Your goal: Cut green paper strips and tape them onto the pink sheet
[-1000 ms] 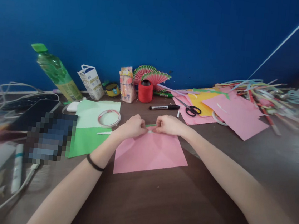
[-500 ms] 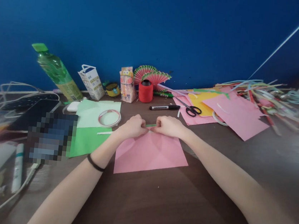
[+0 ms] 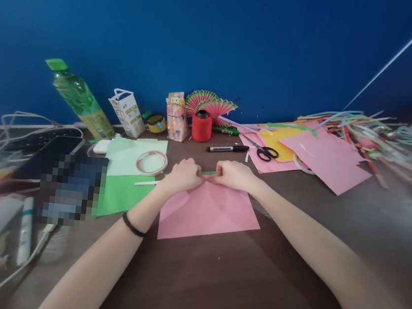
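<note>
A sheet of pink paper (image 3: 206, 214) lies on the dark table in front of me, with a narrow green strip (image 3: 209, 173) along its far edge. My left hand (image 3: 187, 174) pinches that edge, fingers curled and closed. Close beside it, my right hand (image 3: 235, 175) pinches the same edge, thumb and fingers pressed together. Both hands hide much of the far side of the sheet. Left of my left hand, a roll of tape (image 3: 152, 162) rests on pale green paper (image 3: 124, 157). Brighter green paper (image 3: 123, 194) with a thin white strip (image 3: 145, 183) lies nearer.
Behind stand a green bottle (image 3: 82, 98), a white carton (image 3: 127, 113), a pink carton (image 3: 176, 116), a red spool (image 3: 202, 126) and a folded paper fan (image 3: 222, 111). A black marker (image 3: 228, 148), scissors (image 3: 265, 153) and loose pink paper (image 3: 330, 158) lie right. A phone (image 3: 74, 186) lies left.
Both hands keep their pinch on the pink paper's far edge. The whole view has shifted very slightly; nothing else has visibly moved.
</note>
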The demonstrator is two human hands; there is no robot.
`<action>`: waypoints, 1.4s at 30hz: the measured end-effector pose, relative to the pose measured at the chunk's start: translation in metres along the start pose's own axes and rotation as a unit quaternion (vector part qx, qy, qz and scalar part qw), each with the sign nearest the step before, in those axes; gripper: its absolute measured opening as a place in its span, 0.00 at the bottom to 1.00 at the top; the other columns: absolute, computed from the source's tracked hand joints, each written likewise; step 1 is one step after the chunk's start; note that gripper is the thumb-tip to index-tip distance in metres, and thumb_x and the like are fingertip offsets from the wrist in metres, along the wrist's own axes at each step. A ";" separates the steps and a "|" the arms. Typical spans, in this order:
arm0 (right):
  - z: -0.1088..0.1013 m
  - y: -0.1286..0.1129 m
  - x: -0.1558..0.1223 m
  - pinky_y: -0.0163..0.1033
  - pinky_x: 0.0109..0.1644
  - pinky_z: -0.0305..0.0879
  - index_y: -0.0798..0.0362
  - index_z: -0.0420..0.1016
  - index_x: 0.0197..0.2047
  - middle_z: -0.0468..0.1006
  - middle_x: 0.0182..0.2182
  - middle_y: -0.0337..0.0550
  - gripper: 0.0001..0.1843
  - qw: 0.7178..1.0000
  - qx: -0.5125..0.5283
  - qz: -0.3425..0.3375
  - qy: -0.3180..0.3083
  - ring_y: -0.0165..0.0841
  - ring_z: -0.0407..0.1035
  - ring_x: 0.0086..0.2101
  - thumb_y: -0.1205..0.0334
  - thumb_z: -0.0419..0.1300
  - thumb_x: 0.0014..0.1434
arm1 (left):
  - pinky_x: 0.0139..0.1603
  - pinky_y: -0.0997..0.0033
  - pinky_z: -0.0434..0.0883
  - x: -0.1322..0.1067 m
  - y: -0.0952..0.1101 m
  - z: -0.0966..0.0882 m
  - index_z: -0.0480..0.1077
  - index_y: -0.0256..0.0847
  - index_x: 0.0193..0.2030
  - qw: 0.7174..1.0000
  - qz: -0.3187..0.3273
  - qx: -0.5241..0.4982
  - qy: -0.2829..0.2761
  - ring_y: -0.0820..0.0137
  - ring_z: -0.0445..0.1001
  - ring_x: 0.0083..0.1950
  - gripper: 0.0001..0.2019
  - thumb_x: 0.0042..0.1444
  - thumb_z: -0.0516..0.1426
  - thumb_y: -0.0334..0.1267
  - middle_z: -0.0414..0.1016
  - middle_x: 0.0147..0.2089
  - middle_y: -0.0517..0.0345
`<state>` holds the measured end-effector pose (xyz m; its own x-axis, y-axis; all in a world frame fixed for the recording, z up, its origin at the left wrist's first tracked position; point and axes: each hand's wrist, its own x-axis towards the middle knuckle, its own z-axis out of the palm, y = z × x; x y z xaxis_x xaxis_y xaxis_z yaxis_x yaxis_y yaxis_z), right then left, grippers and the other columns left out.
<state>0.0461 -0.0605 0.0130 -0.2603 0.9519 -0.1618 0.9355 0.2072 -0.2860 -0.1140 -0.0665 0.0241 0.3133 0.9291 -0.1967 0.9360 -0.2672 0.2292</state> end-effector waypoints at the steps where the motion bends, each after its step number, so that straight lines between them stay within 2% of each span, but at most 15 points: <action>1: 0.000 0.000 0.000 0.36 0.28 0.55 0.49 0.69 0.28 0.76 0.30 0.42 0.19 1.000 0.002 0.002 -0.001 0.38 0.70 0.33 0.41 0.56 0.46 | 0.48 0.55 0.63 -0.001 0.001 -0.001 0.71 0.40 0.28 1.000 -0.008 0.006 0.003 0.55 0.66 0.49 0.12 0.50 0.51 0.44 0.67 0.41 0.49; 8: -0.001 -0.001 -0.001 0.36 0.28 0.55 0.48 0.69 0.29 0.77 0.30 0.41 0.18 1.000 0.008 0.001 -0.001 0.38 0.70 0.33 0.42 0.57 0.46 | 0.47 0.52 0.62 0.000 -0.006 -0.001 0.71 0.40 0.28 0.999 -0.037 0.002 0.011 0.51 0.63 0.51 0.17 0.45 0.54 0.52 0.66 0.43 0.46; 11: -0.001 0.000 -0.001 0.36 0.29 0.55 0.48 0.70 0.29 0.77 0.31 0.41 0.18 1.000 0.007 0.004 -0.003 0.38 0.70 0.33 0.42 0.57 0.46 | 0.44 0.59 0.65 0.002 -0.013 -0.003 0.70 0.40 0.28 0.999 -0.020 -0.031 -0.007 0.56 0.67 0.47 0.13 0.44 0.55 0.48 0.68 0.40 0.49; 14: 0.000 0.001 0.000 0.36 0.29 0.55 0.48 0.70 0.29 0.77 0.30 0.41 0.18 1.000 0.008 0.005 -0.005 0.38 0.70 0.33 0.42 0.57 0.45 | 0.37 0.68 0.66 0.004 -0.020 -0.008 0.69 0.40 0.28 0.998 0.009 -0.057 -0.032 0.62 0.70 0.39 0.07 0.42 0.56 0.39 0.70 0.34 0.54; 16: 0.001 0.002 0.001 0.36 0.29 0.55 0.48 0.70 0.29 0.77 0.30 0.41 0.19 1.000 0.009 0.003 -0.007 0.38 0.70 0.33 0.41 0.57 0.45 | 0.33 0.70 0.66 0.003 -0.024 -0.010 0.68 0.40 0.29 0.997 0.018 -0.062 -0.037 0.65 0.71 0.36 0.06 0.40 0.55 0.34 0.71 0.32 0.57; 21: 0.001 0.002 0.002 0.35 0.28 0.54 0.48 0.70 0.29 0.77 0.29 0.40 0.18 1.000 0.006 -0.005 -0.002 0.37 0.70 0.31 0.42 0.57 0.45 | 0.38 0.74 0.66 -0.006 -0.037 -0.022 0.67 0.40 0.35 0.997 0.026 -0.074 0.007 0.69 0.71 0.39 0.11 0.43 0.51 0.32 0.73 0.39 0.57; 24: -0.001 0.003 0.003 0.34 0.27 0.54 0.49 0.70 0.29 0.76 0.28 0.39 0.17 1.000 0.028 -0.005 -0.012 0.35 0.69 0.30 0.43 0.57 0.45 | 0.37 0.72 0.66 -0.013 -0.052 -0.034 0.68 0.42 0.35 0.999 -0.010 -0.048 0.018 0.67 0.72 0.38 0.10 0.46 0.50 0.35 0.74 0.39 0.58; 28: -0.004 0.007 0.003 0.33 0.25 0.53 0.51 0.70 0.26 0.75 0.26 0.38 0.15 0.996 0.083 -0.018 -0.020 0.31 0.68 0.27 0.47 0.56 0.48 | 0.36 0.69 0.64 -0.019 -0.073 -0.047 0.67 0.40 0.33 0.993 -0.081 0.068 0.054 0.62 0.72 0.39 0.10 0.47 0.49 0.39 0.74 0.39 0.50; 30: -0.004 0.006 0.003 0.33 0.25 0.52 0.51 0.70 0.24 0.74 0.24 0.38 0.15 0.996 0.089 -0.020 0.000 0.30 0.67 0.26 0.48 0.56 0.49 | 0.34 0.69 0.64 -0.020 -0.079 -0.048 0.67 0.39 0.32 0.990 -0.102 0.092 0.027 0.61 0.72 0.37 0.11 0.44 0.52 0.43 0.74 0.36 0.50; 33: -0.001 0.001 0.001 0.33 0.25 0.50 0.51 0.70 0.24 0.74 0.24 0.38 0.15 0.996 0.074 -0.032 0.035 0.30 0.67 0.26 0.48 0.56 0.49 | 0.28 0.71 0.62 -0.020 -0.082 -0.044 0.66 0.42 0.31 0.990 -0.108 0.078 -0.036 0.64 0.72 0.32 0.11 0.40 0.55 0.43 0.74 0.30 0.57; 35: 0.002 -0.004 -0.001 0.33 0.25 0.49 0.51 0.70 0.25 0.75 0.26 0.38 0.14 0.996 0.052 -0.049 0.047 0.31 0.67 0.28 0.48 0.57 0.49 | 0.26 0.73 0.60 -0.020 -0.081 -0.041 0.64 0.43 0.28 0.991 -0.098 0.080 -0.042 0.67 0.70 0.29 0.08 0.39 0.55 0.40 0.72 0.28 0.60; 38: 0.006 -0.010 -0.004 0.33 0.27 0.50 0.50 0.69 0.26 0.76 0.27 0.38 0.13 0.996 0.043 -0.067 0.044 0.32 0.67 0.29 0.48 0.58 0.48 | 0.26 0.73 0.59 -0.022 -0.077 -0.043 0.63 0.42 0.25 0.994 -0.066 0.088 -0.028 0.68 0.69 0.28 0.02 0.42 0.53 0.36 0.71 0.27 0.61; 40: 0.007 -0.012 -0.005 0.33 0.27 0.52 0.50 0.69 0.26 0.75 0.25 0.37 0.15 0.992 0.090 -0.070 0.045 0.31 0.67 0.28 0.47 0.56 0.51 | 0.28 0.72 0.60 -0.025 -0.072 -0.050 0.63 0.42 0.26 0.996 -0.045 0.072 0.003 0.68 0.70 0.30 0.03 0.45 0.51 0.37 0.72 0.28 0.59; 42: 0.006 -0.013 -0.006 0.33 0.29 0.55 0.51 0.68 0.26 0.73 0.24 0.37 0.16 0.980 0.165 -0.085 0.073 0.30 0.66 0.26 0.49 0.51 0.55 | 0.30 0.72 0.61 -0.028 -0.066 -0.059 0.64 0.41 0.30 0.999 -0.017 0.013 0.050 0.67 0.70 0.32 0.06 0.49 0.50 0.40 0.73 0.32 0.57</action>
<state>0.0335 -0.0703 0.0117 -0.3464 0.9370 0.0446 0.7469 0.3042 -0.5913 -0.1944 -0.0602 0.0705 0.2656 0.9580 -0.1082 0.9499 -0.2409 0.1990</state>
